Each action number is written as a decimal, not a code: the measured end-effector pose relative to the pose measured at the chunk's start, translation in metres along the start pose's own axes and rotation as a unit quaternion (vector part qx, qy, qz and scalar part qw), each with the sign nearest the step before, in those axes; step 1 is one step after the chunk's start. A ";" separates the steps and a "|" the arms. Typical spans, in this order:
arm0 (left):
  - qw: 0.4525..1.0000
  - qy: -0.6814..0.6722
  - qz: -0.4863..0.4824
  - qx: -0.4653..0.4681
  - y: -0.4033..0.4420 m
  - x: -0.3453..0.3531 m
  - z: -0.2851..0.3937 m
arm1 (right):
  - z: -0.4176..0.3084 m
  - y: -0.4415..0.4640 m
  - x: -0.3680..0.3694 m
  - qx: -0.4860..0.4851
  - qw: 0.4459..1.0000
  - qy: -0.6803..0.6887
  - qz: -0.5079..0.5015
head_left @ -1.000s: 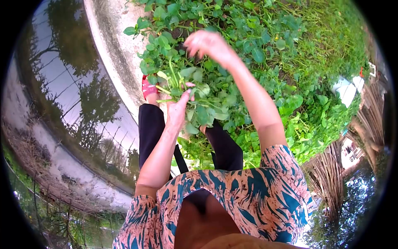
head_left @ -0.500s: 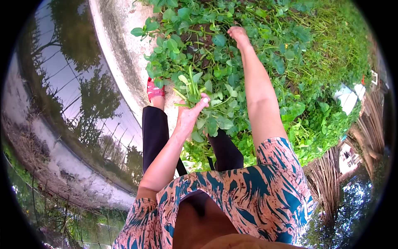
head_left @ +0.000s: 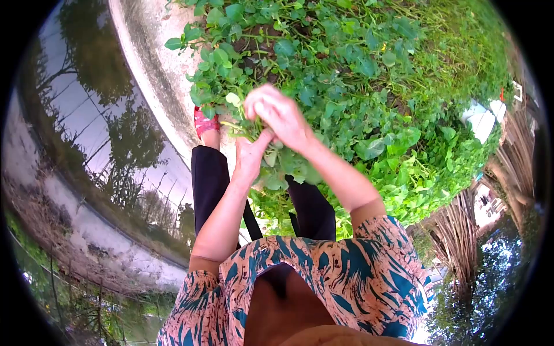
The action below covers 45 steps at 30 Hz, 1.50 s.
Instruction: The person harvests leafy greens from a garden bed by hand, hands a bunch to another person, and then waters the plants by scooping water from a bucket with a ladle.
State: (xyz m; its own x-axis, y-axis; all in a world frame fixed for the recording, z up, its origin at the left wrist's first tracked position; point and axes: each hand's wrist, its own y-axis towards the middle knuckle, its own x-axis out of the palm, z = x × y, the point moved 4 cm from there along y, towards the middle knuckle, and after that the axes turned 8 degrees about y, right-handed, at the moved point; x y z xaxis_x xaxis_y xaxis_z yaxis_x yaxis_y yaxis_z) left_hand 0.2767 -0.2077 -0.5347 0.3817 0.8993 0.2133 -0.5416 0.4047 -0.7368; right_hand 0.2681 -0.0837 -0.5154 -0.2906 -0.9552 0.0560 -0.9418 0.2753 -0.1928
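In the head view, my left hand [head_left: 249,157] is closed around a bunch of leafy green stems [head_left: 290,165]. Cut stem ends poke out to its left, and broad leaves hang below and to the right. Directly above it is my right hand [head_left: 281,117], a little blurred, its fingers curled over the top of the bunch and touching it. What lies under those fingers is mostly hidden; one pale leaf shows beside them. Low leafy plants [head_left: 340,75] grow thickly on the ground beyond both hands.
A pale concrete edge [head_left: 153,63] curves along the left, with dark water [head_left: 109,86] beyond it. My foot in a red shoe [head_left: 206,122] stands by that edge. At right are a white object [head_left: 480,122] and bundled dry sticks [head_left: 456,236].
My right hand has come back from the plants at the far side to the bunch, its fingers now curled over it. My left hand still holds the stems, slightly further left.
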 end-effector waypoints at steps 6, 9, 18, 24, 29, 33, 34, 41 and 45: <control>0.988 0.114 -0.066 -0.076 -0.008 0.000 -0.029 | 0.116 0.045 -0.110 0.117 0.833 -0.534 0.084; 0.990 0.095 -0.066 -0.082 -0.011 0.004 -0.026 | 0.175 -0.008 -0.104 0.241 0.816 -0.525 -0.027; 0.982 0.130 -0.076 -0.111 -0.011 -0.002 -0.036 | 0.206 0.034 -0.160 0.249 0.831 -0.468 0.172; 0.983 0.125 -0.068 -0.114 -0.011 -0.006 -0.034 | 0.257 0.064 -0.191 0.499 0.791 -0.354 0.011; 0.982 0.134 -0.067 -0.115 -0.011 -0.006 -0.029 | 0.247 0.044 -0.201 0.258 0.852 -0.447 0.093; 0.987 0.107 -0.056 -0.102 -0.011 -0.002 -0.029 | 0.243 0.049 -0.197 0.373 0.799 -0.452 0.135; 0.989 0.105 -0.053 -0.089 -0.011 -0.003 -0.030 | 0.263 0.046 -0.204 0.380 0.796 -0.440 0.171; 0.986 0.111 -0.099 -0.071 -0.024 0.018 -0.036 | 0.039 -0.068 -0.066 0.177 0.959 -0.040 0.217; 0.945 0.240 -0.214 -0.055 -0.036 0.034 -0.044 | 0.013 -0.130 -0.025 0.152 0.926 0.157 0.309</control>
State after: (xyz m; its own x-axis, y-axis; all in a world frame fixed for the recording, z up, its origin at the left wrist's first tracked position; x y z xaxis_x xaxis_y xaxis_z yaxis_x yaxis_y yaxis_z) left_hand 0.3418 -0.1988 -0.5293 0.8583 0.4674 0.2119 -0.1887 0.6714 -0.7167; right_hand 0.3998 -0.0974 -0.5043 -0.8375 -0.5338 0.1167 -0.5026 0.6690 -0.5476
